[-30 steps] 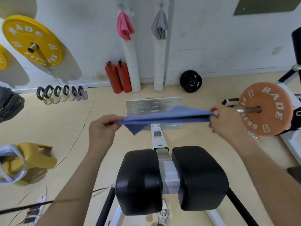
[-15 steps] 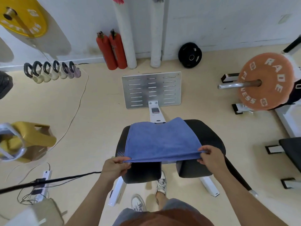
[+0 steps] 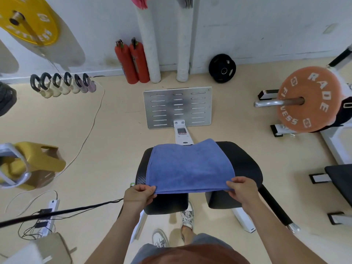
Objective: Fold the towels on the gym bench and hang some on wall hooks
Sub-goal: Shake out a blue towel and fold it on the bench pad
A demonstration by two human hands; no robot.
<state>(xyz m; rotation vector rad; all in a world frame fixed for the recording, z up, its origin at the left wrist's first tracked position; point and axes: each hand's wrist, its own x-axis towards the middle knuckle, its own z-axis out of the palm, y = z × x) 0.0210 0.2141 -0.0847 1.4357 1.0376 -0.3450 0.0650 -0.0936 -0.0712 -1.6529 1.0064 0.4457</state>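
Folding step. The blue terry towel (image 3: 190,166) lies spread flat across the black padded gym bench (image 3: 245,166). Your left hand (image 3: 138,195) and right hand (image 3: 242,189) each pinch a near corner. Likely next: carry both corners to the far edge, level.

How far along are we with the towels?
Done: a pink cloth towel and a grey cloth towel hang against the wall. In hand: left hand and right hand pinch near corners of the blue terry towel, spread over the black padded bench. Left: folding it.

Towel (image 3: 190,166) on bench pads (image 3: 245,168)
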